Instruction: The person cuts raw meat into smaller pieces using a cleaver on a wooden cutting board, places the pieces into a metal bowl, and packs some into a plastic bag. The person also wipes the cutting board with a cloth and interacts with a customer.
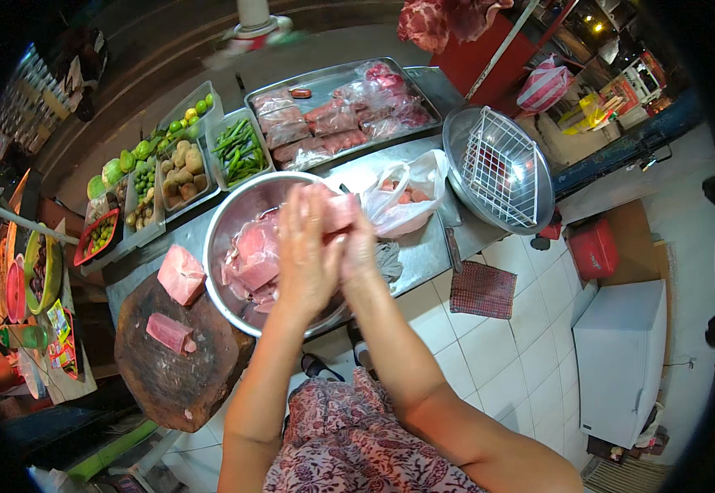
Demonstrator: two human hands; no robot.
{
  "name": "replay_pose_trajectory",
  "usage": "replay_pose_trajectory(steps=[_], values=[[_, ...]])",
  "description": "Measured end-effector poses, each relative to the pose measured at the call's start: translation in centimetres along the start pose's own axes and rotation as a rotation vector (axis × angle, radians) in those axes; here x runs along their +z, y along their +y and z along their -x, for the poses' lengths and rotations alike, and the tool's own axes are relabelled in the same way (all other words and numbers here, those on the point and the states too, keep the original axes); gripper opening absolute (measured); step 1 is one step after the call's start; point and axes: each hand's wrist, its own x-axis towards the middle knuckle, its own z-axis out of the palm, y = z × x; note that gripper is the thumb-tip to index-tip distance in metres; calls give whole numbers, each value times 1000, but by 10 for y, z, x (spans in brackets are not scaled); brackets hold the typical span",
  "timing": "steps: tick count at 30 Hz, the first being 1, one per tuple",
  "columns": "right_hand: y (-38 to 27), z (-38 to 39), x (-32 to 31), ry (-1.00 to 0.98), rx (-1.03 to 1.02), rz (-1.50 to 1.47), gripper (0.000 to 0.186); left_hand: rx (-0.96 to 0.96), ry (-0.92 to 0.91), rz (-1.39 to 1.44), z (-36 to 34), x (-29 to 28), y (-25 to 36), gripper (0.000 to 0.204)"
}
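Observation:
Both my hands are together over a large steel bowl [214, 246] with pink raw meat slices [257, 253] in it. My left hand [304, 246] is stretched flat, fingers long and close together, its side against the other hand. My right hand [357, 253] is turned palm inward, with a piece of pink meat [341, 212] in its fingers; the left hand hides part of it. Left of the bowl is a round wooden chopping block [168, 376]. A meat chunk [169, 332] lies on it, and a larger pale pink block [182, 275] sits at its far edge.
Beyond the bowl are a tray of bagged meat [330, 117], green chillies [239, 150] and vegetable tubs [182, 171]. On the right are a white plastic bag [411, 197], a knife [454, 250] at the table edge, and a steel basin [489, 209] with a wire rack [501, 168].

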Motion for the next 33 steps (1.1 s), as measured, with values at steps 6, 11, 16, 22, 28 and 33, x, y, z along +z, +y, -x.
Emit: replay_pose_trajectory(steps=[6, 11, 16, 22, 28, 33], values=[[-124, -34, -50, 43, -265, -116, 59, 71, -108, 282, -59, 111, 33, 76], [-160, -59, -81, 47, -214, -273, 62, -76, -74, 481, -86, 179, 34, 58], [-158, -76, -113, 136, -230, -333, 62, -50, 69, 235, -79, 203, 32, 54], [-162, -79, -145, 129, -215, -344, 60, -263, -34, 314, -69, 223, 29, 54], [-167, -81, -165, 118, -163, -464, 62, -332, 36, 354, -57, 246, 20, 49], [-176, -82, -178, 98, -128, -553, 61, -295, -148, 90, -50, 254, 6, 39]])
